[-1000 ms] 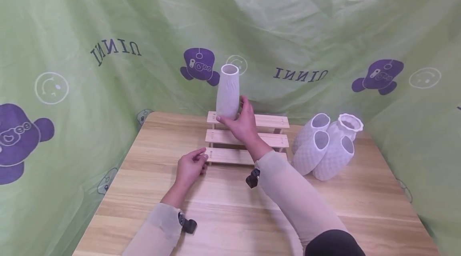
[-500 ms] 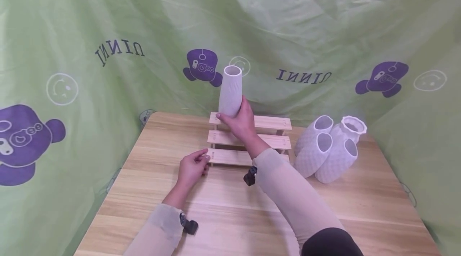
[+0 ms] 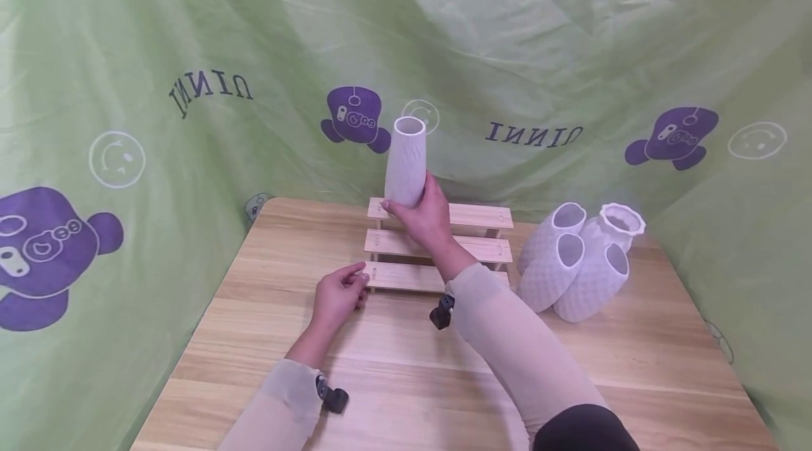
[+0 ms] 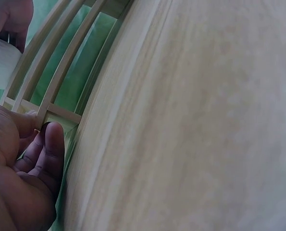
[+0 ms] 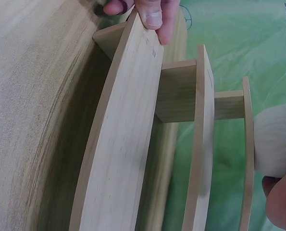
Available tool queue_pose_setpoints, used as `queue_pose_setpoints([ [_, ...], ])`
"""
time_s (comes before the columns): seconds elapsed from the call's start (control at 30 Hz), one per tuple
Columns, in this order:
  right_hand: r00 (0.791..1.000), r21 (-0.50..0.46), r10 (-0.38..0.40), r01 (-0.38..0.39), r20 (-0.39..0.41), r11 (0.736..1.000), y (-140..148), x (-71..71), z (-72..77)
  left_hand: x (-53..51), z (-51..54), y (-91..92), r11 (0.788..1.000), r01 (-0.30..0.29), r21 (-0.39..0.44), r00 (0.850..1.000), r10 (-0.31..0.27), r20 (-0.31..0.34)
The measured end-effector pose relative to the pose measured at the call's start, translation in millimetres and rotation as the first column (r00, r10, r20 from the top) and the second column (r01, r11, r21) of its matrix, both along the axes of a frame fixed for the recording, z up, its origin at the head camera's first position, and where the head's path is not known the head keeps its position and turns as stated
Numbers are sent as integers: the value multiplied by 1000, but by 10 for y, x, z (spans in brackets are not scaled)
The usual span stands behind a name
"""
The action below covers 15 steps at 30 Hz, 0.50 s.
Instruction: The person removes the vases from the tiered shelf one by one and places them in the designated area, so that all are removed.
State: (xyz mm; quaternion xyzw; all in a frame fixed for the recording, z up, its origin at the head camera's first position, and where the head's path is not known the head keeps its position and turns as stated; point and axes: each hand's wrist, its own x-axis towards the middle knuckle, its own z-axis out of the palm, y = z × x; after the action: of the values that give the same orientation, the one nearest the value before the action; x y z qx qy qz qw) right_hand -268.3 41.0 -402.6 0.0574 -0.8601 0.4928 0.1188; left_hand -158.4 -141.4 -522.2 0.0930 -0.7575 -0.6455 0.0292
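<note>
A tall white vase (image 3: 406, 162) with a ribbed surface stands upright at the left end of the top step of a three-tier wooden display rack (image 3: 478, 249). My right hand (image 3: 426, 217) grips its lower part, thumb in front and fingers round its right side. The right wrist view shows the vase's base (image 5: 276, 140) against the top board. My left hand (image 3: 338, 299) pinches the left end of the lowest board. In the right wrist view its thumb (image 5: 152, 17) lies on top of that board, while the left wrist view shows curled fingers (image 4: 49, 156) by its end.
Several white vases stand grouped on the wooden table (image 3: 406, 373) right of the rack, among them a diamond-textured vase (image 3: 593, 285) and a vase with a wavy rim (image 3: 623, 218). A green printed curtain (image 3: 279, 28) hangs behind the table and along its sides.
My right hand's fingers lie closer round the vase than a second ago, and the vase stands very slightly further right on the board. The left hand keeps its place. The head view has shifted a little.
</note>
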Motion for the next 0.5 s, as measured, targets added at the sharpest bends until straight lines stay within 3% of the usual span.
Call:
queue_pose_setpoints([
  [0.5,999,-11,20,-20,27,1000,138,153,21,8,23,-3,1000,4,-1,1000,-4,2],
])
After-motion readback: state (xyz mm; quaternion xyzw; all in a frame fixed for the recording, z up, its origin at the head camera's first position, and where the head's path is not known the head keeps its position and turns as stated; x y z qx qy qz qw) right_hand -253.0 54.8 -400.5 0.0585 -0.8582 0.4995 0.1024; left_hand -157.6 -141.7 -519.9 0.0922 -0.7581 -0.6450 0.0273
